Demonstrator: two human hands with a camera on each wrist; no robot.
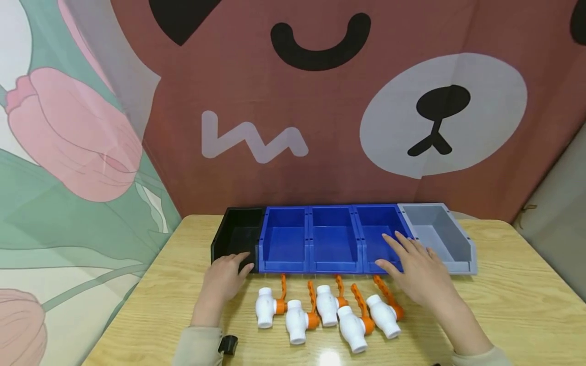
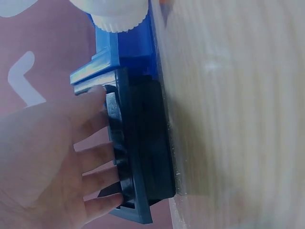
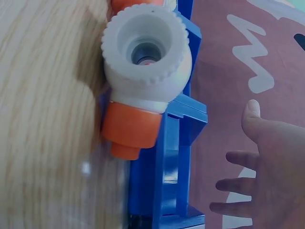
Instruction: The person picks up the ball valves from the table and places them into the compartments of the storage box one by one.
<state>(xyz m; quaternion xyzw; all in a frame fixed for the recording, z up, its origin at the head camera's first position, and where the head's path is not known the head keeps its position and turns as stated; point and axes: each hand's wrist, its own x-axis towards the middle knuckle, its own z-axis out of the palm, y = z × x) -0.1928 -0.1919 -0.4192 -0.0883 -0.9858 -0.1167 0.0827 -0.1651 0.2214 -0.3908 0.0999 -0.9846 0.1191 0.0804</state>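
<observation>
My left hand point(image 1: 225, 278) rests at the front of a black bin point(image 1: 241, 231), its extended fingers reaching over the front rim. In the left wrist view those fingers point(image 2: 97, 180) lie spread along the rim of the bin. My right hand point(image 1: 418, 269) hovers with fingers spread over the front of the rightmost blue bin point(image 1: 373, 223), beside a grey bin point(image 1: 460, 267); nothing is in it. Several white ball valves with orange lever handles lie on the table between the hands. Closest to my right hand is one valve point(image 1: 383, 316), whose open end point(image 3: 145, 47) faces the right wrist camera.
Three blue bins stand side by side between the black and grey ones, among them a left one point(image 1: 285, 266) and a middle one point(image 1: 335, 266). The wooden table point(image 1: 517, 305) backs onto a printed curtain point(image 1: 256, 183). A small black object point(image 1: 228, 344) sits at my left cuff.
</observation>
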